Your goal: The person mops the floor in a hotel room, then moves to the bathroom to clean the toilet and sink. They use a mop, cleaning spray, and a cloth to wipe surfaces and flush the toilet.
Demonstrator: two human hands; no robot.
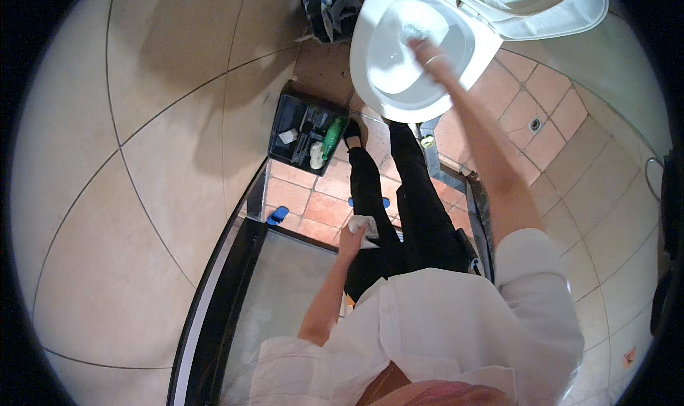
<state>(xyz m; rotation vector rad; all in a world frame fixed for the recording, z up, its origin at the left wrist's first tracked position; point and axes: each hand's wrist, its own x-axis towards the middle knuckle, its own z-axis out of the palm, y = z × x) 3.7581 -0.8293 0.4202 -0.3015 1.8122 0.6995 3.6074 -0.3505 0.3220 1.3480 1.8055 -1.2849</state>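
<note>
My left hand (350, 241) is closed around a crumpled white cloth (364, 225) in front of my thigh. My right arm stretches forward, with my right hand (427, 56) over the bowl of a white toilet (368, 80). That hand is blurred, and whether anything is in its fingers does not show. Beyond the fingertips, water (414, 31) glints in the bowl. The toilet's seat and lid (585, 10) are raised.
A black caddy (295, 163) on the tiled floor holds a green bottle (332, 136), white cloths and brushes. Behind it stands a dark bin (312, 18) with litter. A blue slipper (278, 215) lies by the glass door (288, 283). A drain (535, 125) sits at right.
</note>
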